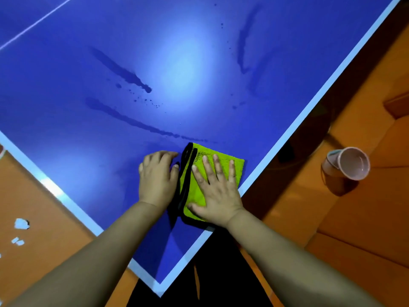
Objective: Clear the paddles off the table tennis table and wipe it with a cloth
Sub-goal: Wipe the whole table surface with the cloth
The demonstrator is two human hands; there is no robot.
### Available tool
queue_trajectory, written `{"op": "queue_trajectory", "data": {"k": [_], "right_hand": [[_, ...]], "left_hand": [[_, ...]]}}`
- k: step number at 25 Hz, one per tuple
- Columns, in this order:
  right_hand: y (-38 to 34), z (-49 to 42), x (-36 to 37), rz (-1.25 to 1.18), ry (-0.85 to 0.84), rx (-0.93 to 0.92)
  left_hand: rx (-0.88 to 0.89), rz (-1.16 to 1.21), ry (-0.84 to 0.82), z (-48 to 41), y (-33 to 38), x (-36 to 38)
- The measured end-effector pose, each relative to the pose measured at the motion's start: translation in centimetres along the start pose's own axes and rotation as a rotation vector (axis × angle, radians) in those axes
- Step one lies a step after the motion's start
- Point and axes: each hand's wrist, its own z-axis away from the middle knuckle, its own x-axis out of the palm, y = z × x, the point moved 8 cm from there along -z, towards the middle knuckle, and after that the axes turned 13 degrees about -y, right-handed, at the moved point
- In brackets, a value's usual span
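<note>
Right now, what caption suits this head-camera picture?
Right hand presses a folded yellow-green, black-edged cloth flat near the corner of the blue table tennis table; left hand rests beside it.

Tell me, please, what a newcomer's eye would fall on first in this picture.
The bright green cloth near the corner of the blue table stands out first, with the right hand pressed flat on it and the left hand resting on the table right beside it. Next come the dark wet streaks farther across the top, and a pink cup on the orange surface off to the right.
</note>
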Motion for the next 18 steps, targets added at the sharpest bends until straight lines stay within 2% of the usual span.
{"op": "queue_trajectory", "data": {"k": [8, 13, 18], "right_hand": [[16.6, -6.4, -4.5, 0.002, 0.051, 0.183], [26.2, -10.9, -7.5, -0.014, -0.017, 0.283], [28.9, -14.5, -9.6, -0.236, -0.047, 0.466]], "left_hand": [[0.052, 0.020, 0.009, -8.6, 7.9, 1.4], [0.088, 0.017, 0.012, -11.9, 11.1, 2.1], [0.073, 0.037, 0.043, -11.7, 10.3, 1.4]]}}
